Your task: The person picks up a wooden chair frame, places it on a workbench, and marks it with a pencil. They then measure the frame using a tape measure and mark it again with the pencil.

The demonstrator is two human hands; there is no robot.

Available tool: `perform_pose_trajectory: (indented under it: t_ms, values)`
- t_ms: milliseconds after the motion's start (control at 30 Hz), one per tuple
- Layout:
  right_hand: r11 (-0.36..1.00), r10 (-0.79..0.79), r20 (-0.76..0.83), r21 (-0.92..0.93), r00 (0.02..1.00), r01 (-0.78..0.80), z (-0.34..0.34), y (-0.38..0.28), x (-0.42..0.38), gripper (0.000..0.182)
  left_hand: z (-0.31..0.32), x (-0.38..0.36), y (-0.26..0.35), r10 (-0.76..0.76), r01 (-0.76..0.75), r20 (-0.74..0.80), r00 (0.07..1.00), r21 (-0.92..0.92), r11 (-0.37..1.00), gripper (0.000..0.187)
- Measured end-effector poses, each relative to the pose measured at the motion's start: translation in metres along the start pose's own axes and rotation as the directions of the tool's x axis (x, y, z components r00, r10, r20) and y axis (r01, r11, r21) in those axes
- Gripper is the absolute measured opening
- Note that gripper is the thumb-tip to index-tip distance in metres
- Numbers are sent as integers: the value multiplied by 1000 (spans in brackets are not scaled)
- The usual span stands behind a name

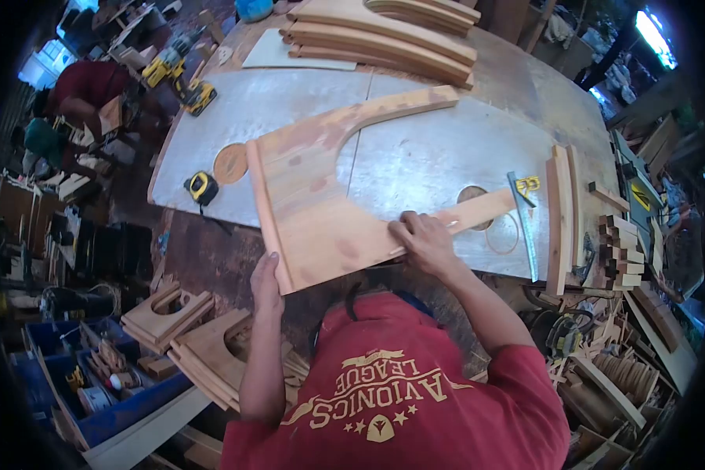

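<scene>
Left grip (267, 283) on panel (305, 204); shirt (446, 427): "AVIONICS LEAGUE"

The left hand (266, 280) holds a corner of a big curved wooden board (305, 207), the right hand (425, 241) is on its near edge, and a yellow tape measure (202, 188) and a metal ruler (527, 235) lie on the table (462, 141).

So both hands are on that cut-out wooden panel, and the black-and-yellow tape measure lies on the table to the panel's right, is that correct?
Not quite: the head view shows the tape measure on the table to the panel's left. The left hand and right hand are indeed both on the cut-out wooden panel.
</scene>
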State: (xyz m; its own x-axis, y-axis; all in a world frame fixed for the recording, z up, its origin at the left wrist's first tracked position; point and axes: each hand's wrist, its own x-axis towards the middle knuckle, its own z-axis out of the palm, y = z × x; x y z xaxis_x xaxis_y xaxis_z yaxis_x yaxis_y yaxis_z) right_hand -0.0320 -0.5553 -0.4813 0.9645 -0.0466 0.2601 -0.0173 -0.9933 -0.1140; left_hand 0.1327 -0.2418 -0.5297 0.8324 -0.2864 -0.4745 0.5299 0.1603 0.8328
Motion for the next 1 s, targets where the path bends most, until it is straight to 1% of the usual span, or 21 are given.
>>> perform_pose_trajectory:
  t_ms: [67,100,133,167,233,267,333,367,433,467,533,567,600,633,667,733,767,800,900,933,1000]
  values:
    - [996,18,95,80,995,-26,-9,10,13,62,10,-1,0,54,-47,-71,996,90,995,44]
    - [992,14,141,125,990,-32,-13,15,23,65,14,-3,0,87,-76,-62,994,165,983,44]
    - [992,17,209,116,978,-42,-8,23,26,74,18,-7,-2,119,-102,-59,991,237,966,45]
    - [990,11,173,139,985,-36,-6,29,24,73,20,-11,-4,146,-120,-62,987,310,943,45]
    - [982,-4,104,189,995,-16,-7,35,22,73,24,-19,-1,144,-114,-67,987,334,936,47]
    - [972,29,61,232,998,-43,-8,34,18,71,26,-24,2,142,-108,-74,987,344,933,47]
    - [960,163,71,220,984,-175,-17,24,12,66,22,-28,-2,165,-124,-90,982,353,928,49]
    - [946,229,78,216,970,-240,-19,20,10,63,14,-26,-11,192,-127,-150,970,360,924,50]
    - [923,288,89,239,953,-301,-17,16,1,59,2,-25,-19,241,-129,-257,936,386,913,52]
    - [907,326,91,248,941,-339,-15,18,3,57,-1,-24,-17,233,-114,-266,936,397,911,54]
    - [926,280,108,234,954,-298,-12,29,2,63,0,-32,1,200,-68,-275,940,424,903,58]
    - [934,263,114,219,958,-282,-13,31,2,65,0,-32,10,228,-90,-290,930,420,903,58]
    - [960,219,63,164,974,-226,-16,31,8,65,3,-28,20,255,-118,-297,920,411,904,58]
    - [965,170,126,178,977,-191,-14,36,12,65,12,-25,34,279,-146,-300,912,398,906,58]
    - [969,122,187,192,975,-158,-11,43,17,65,21,-24,51,133,-18,-318,939,338,941,59]
    - [977,38,295,188,955,-97,-11,47,27,65,18,-14,51,71,-41,-29,997,581,813,60]
    - [984,11,340,166,940,-71,-12,47,32,65,17,-6,51,14,-93,121,993,683,724,61]
    - [988,-5,385,143,923,-55,-14,46,37,64,9,3,34,100,-220,215,971,657,721,60]
    - [990,6,353,133,936,-56,-25,32,55,62,-4,20,36,127,-220,214,969,495,841,59]
    - [989,42,371,118,928,-92,-25,25,61,57,-7,22,42,117,-189,167,979,535,823,59]
    - [985,99,401,93,911,-148,-19,13,73,47,-11,23,59,63,-197,217,974,679,708,61]
